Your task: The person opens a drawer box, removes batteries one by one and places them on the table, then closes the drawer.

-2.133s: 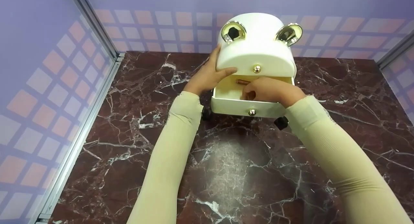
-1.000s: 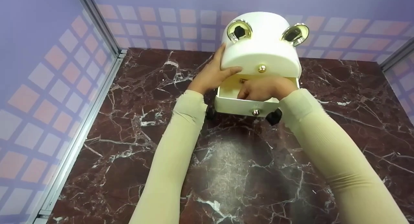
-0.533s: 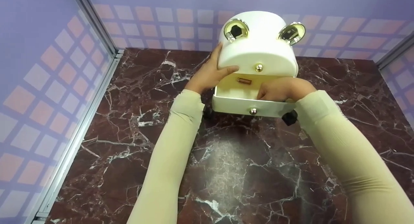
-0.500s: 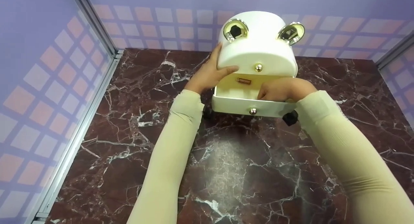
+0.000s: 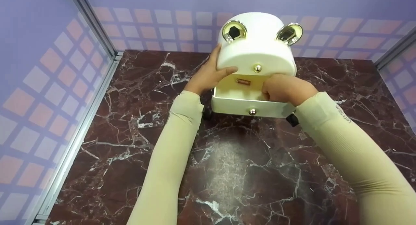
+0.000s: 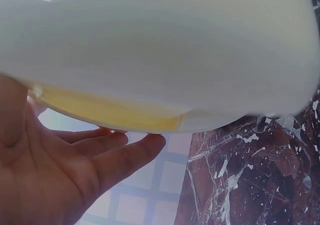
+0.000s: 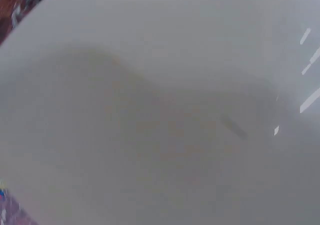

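A white storage box with a rounded top and two gold ear-shaped pieces stands at the back in the head view. Its lower drawer is pulled out. Inside, toward the back, lies a small copper-coloured cylinder that looks like a battery. My left hand rests on the box's left side, thumb across the front; the left wrist view shows its straight fingers touching the wall. My right hand reaches into the drawer's right part with bent fingers, their tips hidden; I cannot tell whether they hold anything.
The box stands on black feet on a dark red marbled table. Gold knobs stick out from the fronts. Purple checked panels wall in the back and sides. A blurred white surface fills the right wrist view.
My right hand has shifted rightward inside the drawer and risen slightly, exposing the copper-coloured cylinder fully. My left hand has stayed on the box's side. The whole head view has shifted a little.
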Demonstrator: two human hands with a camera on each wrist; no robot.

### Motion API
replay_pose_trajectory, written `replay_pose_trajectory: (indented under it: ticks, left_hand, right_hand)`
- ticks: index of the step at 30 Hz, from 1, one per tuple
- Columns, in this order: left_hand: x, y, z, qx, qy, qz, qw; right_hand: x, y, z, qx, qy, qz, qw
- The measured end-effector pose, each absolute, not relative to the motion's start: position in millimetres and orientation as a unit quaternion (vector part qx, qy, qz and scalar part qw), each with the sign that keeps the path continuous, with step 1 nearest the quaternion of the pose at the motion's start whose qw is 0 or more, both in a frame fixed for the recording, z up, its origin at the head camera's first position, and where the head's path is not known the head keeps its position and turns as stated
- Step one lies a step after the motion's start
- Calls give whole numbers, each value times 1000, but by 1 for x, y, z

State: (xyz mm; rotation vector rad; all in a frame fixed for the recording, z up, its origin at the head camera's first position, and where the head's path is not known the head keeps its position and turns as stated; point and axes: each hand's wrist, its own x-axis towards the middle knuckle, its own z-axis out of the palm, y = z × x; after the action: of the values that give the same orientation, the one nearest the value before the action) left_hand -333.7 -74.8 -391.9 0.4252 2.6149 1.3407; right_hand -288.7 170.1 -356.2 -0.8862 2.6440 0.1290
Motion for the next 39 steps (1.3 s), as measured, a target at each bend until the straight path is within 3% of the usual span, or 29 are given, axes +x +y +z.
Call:
replay_pose_trajectory:
  ticks: [9,17,29,39]
  left_hand:
    - [-334,-75,-391,137,877,452,92]
    - [-333,-74,-390,136,878,448,98]
    - [-332,-75,-390,133,881,445,94]
    - [-332,-74,-390,129,875,457,95]
  right_hand:
    - [-287,170,-355,-289,939,69,174]
    - [-286,171,-352,-242,943,26,227]
    - [-291,173,-355,-333,914,-26,231]
    - [-286,171,-351,-289,928,15,233]
